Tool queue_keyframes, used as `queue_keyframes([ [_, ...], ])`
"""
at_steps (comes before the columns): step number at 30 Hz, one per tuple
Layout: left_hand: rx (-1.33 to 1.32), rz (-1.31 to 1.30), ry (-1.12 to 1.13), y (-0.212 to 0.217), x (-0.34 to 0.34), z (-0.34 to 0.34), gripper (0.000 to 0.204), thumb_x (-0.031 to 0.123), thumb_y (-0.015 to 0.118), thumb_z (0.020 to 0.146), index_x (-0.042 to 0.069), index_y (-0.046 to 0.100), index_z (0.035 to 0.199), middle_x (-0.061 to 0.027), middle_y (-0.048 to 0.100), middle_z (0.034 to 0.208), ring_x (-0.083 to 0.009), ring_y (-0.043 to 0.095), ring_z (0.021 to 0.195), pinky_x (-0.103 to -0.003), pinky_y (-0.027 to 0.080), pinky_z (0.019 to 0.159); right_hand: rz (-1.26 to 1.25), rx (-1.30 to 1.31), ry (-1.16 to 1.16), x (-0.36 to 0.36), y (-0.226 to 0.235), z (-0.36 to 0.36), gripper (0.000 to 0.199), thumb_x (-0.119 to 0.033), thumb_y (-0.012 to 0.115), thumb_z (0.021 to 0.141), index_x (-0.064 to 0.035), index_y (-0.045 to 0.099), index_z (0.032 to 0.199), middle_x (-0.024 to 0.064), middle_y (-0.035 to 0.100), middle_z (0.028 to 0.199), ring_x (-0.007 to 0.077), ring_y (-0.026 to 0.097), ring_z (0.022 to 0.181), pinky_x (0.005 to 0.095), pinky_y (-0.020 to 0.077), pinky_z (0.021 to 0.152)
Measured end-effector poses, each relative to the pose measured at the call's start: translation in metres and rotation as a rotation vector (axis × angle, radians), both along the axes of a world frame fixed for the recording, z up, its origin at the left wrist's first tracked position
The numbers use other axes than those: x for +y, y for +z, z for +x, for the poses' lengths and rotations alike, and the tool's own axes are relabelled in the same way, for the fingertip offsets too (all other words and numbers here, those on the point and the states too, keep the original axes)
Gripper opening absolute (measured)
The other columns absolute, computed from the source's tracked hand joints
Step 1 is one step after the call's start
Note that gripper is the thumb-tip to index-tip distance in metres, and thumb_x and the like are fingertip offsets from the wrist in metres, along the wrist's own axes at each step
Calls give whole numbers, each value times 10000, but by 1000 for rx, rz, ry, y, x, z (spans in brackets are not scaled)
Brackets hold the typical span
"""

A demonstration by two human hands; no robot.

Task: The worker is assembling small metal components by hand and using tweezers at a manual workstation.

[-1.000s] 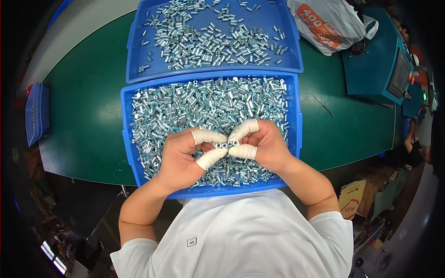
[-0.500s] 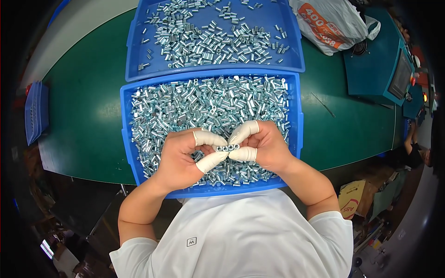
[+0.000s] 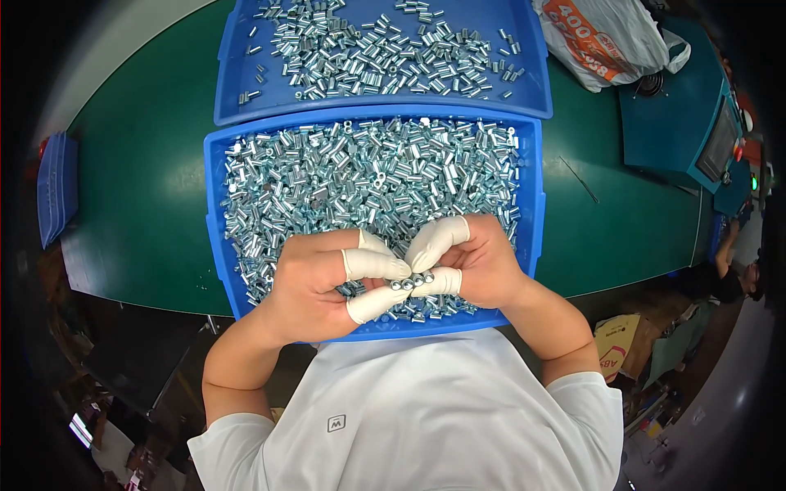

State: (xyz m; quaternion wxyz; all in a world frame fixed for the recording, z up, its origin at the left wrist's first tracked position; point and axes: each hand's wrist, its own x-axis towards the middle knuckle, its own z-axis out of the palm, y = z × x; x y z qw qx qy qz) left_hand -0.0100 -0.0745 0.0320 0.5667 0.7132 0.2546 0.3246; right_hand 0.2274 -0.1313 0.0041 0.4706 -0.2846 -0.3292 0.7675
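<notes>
My left hand (image 3: 315,282) and my right hand (image 3: 483,266) meet over the near part of a blue tray (image 3: 210,200). White finger cots cover the thumbs and some fingers of both. Pinched between the fingertips of both hands is a short row of small metal sleeves (image 3: 418,280), side by side with their ends facing up toward me. Their lower parts are hidden by my fingers. Beneath, a dense heap of the same shiny silver sleeves (image 3: 327,176) fills the tray, lying in all directions.
A second blue tray (image 3: 233,90) with a looser scatter of sleeves adjoins the far side. On the green table (image 3: 139,196) are a thin dark rod (image 3: 580,180), a plastic bag (image 3: 606,45) and a teal machine (image 3: 671,123). Stacked blue bins (image 3: 57,192) stand left; another person (image 3: 729,266) is far right.
Both hands sit slightly lower and farther right in view, still pinching the row. The sleeve ends showed dark holes before; now they look brighter and rounder. The trays have shifted upward in view.
</notes>
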Motion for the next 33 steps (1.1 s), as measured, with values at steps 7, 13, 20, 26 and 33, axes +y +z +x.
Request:
queue_keyframes([
  [7,-51,37,-27,-2,1,0,265,-45,853,813,24,781,1059,-120,758,908,-165,729,713,-266,585,609,64,-45,16,1,-4,0,222,4,862,865,13,709,1025,169,736,1042,229,742,936,345,626,785],
  [13,-54,41,-34,-3,2,0,276,-51,854,816,16,770,1070,-132,757,901,-166,734,720,-267,589,613,23,-35,29,2,-2,2,194,93,830,864,22,738,1020,118,750,1041,194,748,973,340,623,861],
  [20,-35,-6,-32,-1,2,-1,276,-37,868,805,22,773,1057,-130,762,882,-165,742,700,-264,592,606,9,-38,32,3,0,2,204,77,850,856,20,743,1019,110,756,1032,190,750,974,339,619,865],
  [26,-33,-5,-42,-1,3,-1,265,-34,873,799,22,772,1038,-135,766,877,-169,744,695,-262,589,594,16,-43,41,2,-1,2,202,76,849,857,22,746,1022,112,757,1036,191,749,977,340,618,870],
  [33,-52,41,-61,-3,3,-1,290,-51,860,804,12,756,1067,-150,759,886,-191,744,724,-282,596,610,39,-25,37,3,-2,2,204,91,838,855,28,746,1026,118,758,1036,194,752,979,335,620,861],
])
